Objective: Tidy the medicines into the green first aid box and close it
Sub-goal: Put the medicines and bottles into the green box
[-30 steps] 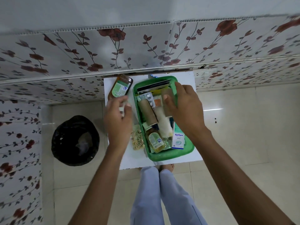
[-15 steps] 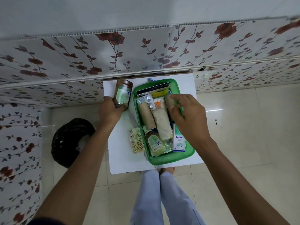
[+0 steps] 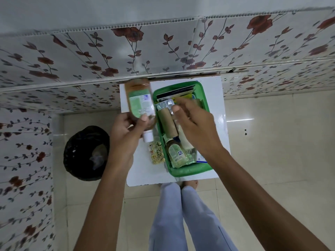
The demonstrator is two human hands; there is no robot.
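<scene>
The green first aid box (image 3: 188,171) sits open on a small white table (image 3: 143,174), packed with rolls, a small bottle (image 3: 176,153), packets and a white-blue carton. My left hand (image 3: 125,131) holds a large amber bottle (image 3: 140,102) with a green label, lifted above the table left of the box, white cap pointing toward me. My right hand (image 3: 193,122) reaches into the box and pinches a silver blister strip (image 3: 167,105) near its far end. A yellow pill strip (image 3: 156,153) lies on the table beside the box's left wall.
A black lined waste bin (image 3: 87,153) stands on the floor to the left of the table. A floral-papered wall runs behind the table. My legs and bare feet (image 3: 188,183) are under the table's near edge. No lid for the box shows.
My left hand has lifted the amber bottle off the table and drawn it toward me. My right hand has shifted left inside the box onto the blister strip.
</scene>
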